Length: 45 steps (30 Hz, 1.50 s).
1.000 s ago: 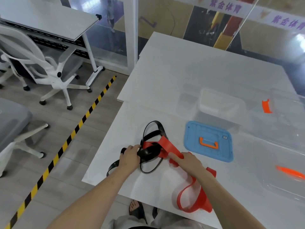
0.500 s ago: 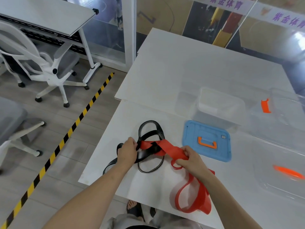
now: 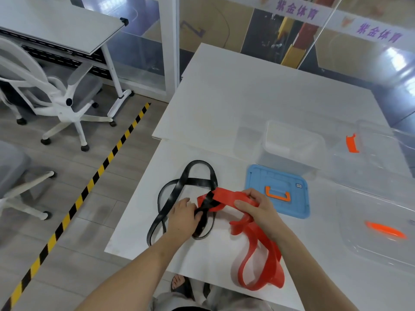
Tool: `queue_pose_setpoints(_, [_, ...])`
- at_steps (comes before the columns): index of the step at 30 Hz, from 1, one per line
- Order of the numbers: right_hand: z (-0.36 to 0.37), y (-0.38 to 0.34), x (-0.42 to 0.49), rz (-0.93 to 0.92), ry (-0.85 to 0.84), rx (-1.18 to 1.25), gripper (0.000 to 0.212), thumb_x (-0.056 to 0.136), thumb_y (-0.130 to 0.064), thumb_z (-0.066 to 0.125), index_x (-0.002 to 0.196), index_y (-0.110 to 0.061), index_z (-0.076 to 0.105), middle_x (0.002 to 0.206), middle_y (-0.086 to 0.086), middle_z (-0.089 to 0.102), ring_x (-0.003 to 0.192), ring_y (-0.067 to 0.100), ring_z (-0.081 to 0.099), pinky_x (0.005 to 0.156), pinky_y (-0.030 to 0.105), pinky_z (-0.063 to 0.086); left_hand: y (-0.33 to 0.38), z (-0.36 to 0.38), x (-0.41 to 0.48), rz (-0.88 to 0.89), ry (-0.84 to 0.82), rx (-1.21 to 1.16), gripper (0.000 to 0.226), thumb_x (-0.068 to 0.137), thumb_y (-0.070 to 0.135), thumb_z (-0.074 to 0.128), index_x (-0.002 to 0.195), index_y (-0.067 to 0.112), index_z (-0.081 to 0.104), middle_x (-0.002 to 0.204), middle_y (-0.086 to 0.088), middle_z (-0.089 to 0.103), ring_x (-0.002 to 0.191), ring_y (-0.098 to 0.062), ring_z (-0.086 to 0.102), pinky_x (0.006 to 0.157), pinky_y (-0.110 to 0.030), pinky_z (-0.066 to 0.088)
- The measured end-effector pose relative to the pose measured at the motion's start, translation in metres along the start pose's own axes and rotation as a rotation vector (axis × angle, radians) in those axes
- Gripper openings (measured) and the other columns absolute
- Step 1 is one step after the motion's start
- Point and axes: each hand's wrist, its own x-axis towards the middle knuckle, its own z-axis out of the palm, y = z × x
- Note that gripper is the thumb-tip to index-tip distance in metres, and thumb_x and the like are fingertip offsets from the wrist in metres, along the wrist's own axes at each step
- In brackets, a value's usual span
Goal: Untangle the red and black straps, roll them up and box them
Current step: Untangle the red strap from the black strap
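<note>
- Lying on the near white table (image 3: 211,261), black strap (image 3: 202,182): loose crossed loops spread left of and beyond the left hand, one length running toward the table's near-left edge.
- Red strap (image 3: 226,195): a flat, wide stretch runs from the crossing point rightward into the right hand. The rest trails down beside the right forearm and ends in a loop at the table's near edge.
- Crossing point: black band wrapped over the red one, between the two hands and just past the left fingertips.
- Left hand (image 3: 183,217): palm down on the table, fingers curled onto the black strap right at the crossing. Forearm comes in from lower left.
- Right hand (image 3: 256,207): thumb and fingers pinch the red strap just right of the crossing, hand lifted off the table, wrist bent. Forearm comes in from lower right.
- Blue lid (image 3: 258,182): flat on the table just beyond the right hand, orange handle (image 3: 277,195) facing up.
- Clear box (image 3: 294,144): open, standing just behind the blue lid, well apart from both straps.
- Clear container (image 3: 377,221): at the right edge, blurred, with an orange part.
- Office chair (image 3: 67,102): white, on the floor to the left.
</note>
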Motion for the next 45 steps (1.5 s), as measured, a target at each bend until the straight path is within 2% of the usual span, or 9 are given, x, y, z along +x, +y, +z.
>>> queue_pose_setpoints(4, [-0.007, -0.01, -0.012, 0.007, -0.025, 0.006, 0.016, 0.097, -0.017, 0.074, 0.107, -0.005, 0.068, 0.068, 0.004, 0.074, 0.059, 0.026, 0.077, 0.054, 0.024, 0.058, -0.001, -0.02, -0.005, -0.085, 0.083, -0.328, 0.022, 0.104, 0.033, 0.053, 0.09, 0.017, 0.06, 0.092, -0.002, 0.067, 0.081, -0.026, 0.066, 0.072, -0.045, 0.055])
queue_pose_setpoints(11, [0.003, 0.028, 0.01, 0.059, 0.184, -0.137, 0.017, 0.096, -0.035, 0.073, 0.098, -0.019, 0.074, 0.08, -0.001, 0.075, 0.068, 0.01, 0.07, 0.066, 0.023, 0.051, -0.01, -0.066, -0.013, -0.13, 0.068, -0.725, 0.038, 0.104, 0.033, 0.058, 0.074, 0.011, 0.06, 0.059, 0.0, 0.061, 0.049, -0.006, 0.054, 0.056, -0.021, 0.043])
queue_pose_setpoints(14, [0.008, 0.039, 0.02, 0.127, 0.268, -0.155, 0.019, 0.097, -0.038, 0.069, 0.098, -0.019, 0.071, 0.09, 0.006, 0.075, 0.076, 0.019, 0.069, 0.068, 0.028, 0.05, -0.017, -0.083, -0.01, -0.054, 0.0, -0.766, 0.041, 0.1, 0.036, 0.066, 0.079, 0.001, 0.067, 0.064, -0.003, 0.058, 0.058, -0.011, 0.051, 0.061, -0.027, 0.04])
queue_pose_setpoints(22, [0.001, 0.007, 0.016, 0.035, 0.038, -0.028, 0.008, 0.095, -0.021, 0.068, 0.098, -0.013, 0.068, 0.086, 0.012, 0.08, 0.07, 0.022, 0.069, 0.064, 0.037, 0.055, -0.025, -0.117, -0.009, -0.153, 0.101, -0.963, 0.027, 0.093, 0.044, 0.064, 0.1, 0.018, 0.064, 0.097, -0.009, 0.067, 0.092, -0.031, 0.067, 0.084, -0.047, 0.058])
queue_pose_setpoints(27, [-0.005, 0.001, 0.016, 0.017, 0.042, -0.039, 0.011, 0.089, -0.025, 0.074, 0.093, -0.017, 0.069, 0.067, 0.0, 0.069, 0.063, 0.024, 0.062, 0.066, 0.038, 0.053, -0.008, -0.139, -0.001, -0.226, 0.209, -1.305, 0.009, 0.099, 0.009, 0.064, 0.102, 0.001, 0.062, 0.099, -0.016, 0.065, 0.092, -0.026, 0.07, 0.095, -0.044, 0.062])
queue_pose_setpoints(33, [-0.013, 0.006, 0.013, 0.03, 0.061, 0.036, 0.021, 0.096, -0.01, 0.069, 0.115, -0.018, 0.073, 0.076, 0.003, 0.077, 0.063, 0.02, 0.069, 0.068, 0.038, 0.061, -0.004, -0.153, 0.006, -0.194, 0.235, -0.926, 0.003, 0.091, 0.012, 0.066, 0.09, 0.014, 0.063, 0.083, -0.004, 0.06, 0.078, -0.019, 0.055, 0.071, -0.03, 0.046])
queue_pose_setpoints(38, [-0.016, 0.015, 0.016, 0.035, 0.116, 0.004, 0.032, 0.097, -0.007, 0.062, 0.124, -0.023, 0.071, 0.069, -0.005, 0.074, 0.067, 0.02, 0.066, 0.079, 0.049, 0.062, -0.014, -0.151, 0.006, -0.238, 0.278, -0.916, 0.008, 0.093, 0.005, 0.068, 0.091, 0.013, 0.065, 0.091, -0.01, 0.066, 0.088, -0.027, 0.063, 0.08, -0.034, 0.055])
queue_pose_setpoints(40, [-0.015, 0.016, 0.018, 0.074, 0.167, 0.011, 0.033, 0.098, -0.006, 0.059, 0.123, -0.022, 0.073, 0.071, -0.001, 0.072, 0.063, 0.018, 0.061, 0.07, 0.041, 0.061, -0.012, -0.156, 0.006, -0.262, 0.278, -1.159, 0.011, 0.095, -0.004, 0.066, 0.092, 0.007, 0.064, 0.1, -0.019, 0.066, 0.098, -0.033, 0.066, 0.091, -0.036, 0.059])
queue_pose_setpoints(45, [-0.008, 0.019, 0.02, 0.122, 0.219, -0.071, 0.03, 0.098, -0.005, 0.055, 0.115, -0.02, 0.074, 0.075, 0.007, 0.069, 0.047, 0.01, 0.06, 0.045, 0.021, 0.051, 0.005, -0.18, 0.001, -0.166, 0.321, -1.465, 0.011, 0.099, -0.01, 0.058, 0.104, 0.0, 0.062, 0.111, -0.021, 0.064, 0.105, -0.031, 0.068, 0.081, -0.025, 0.062])
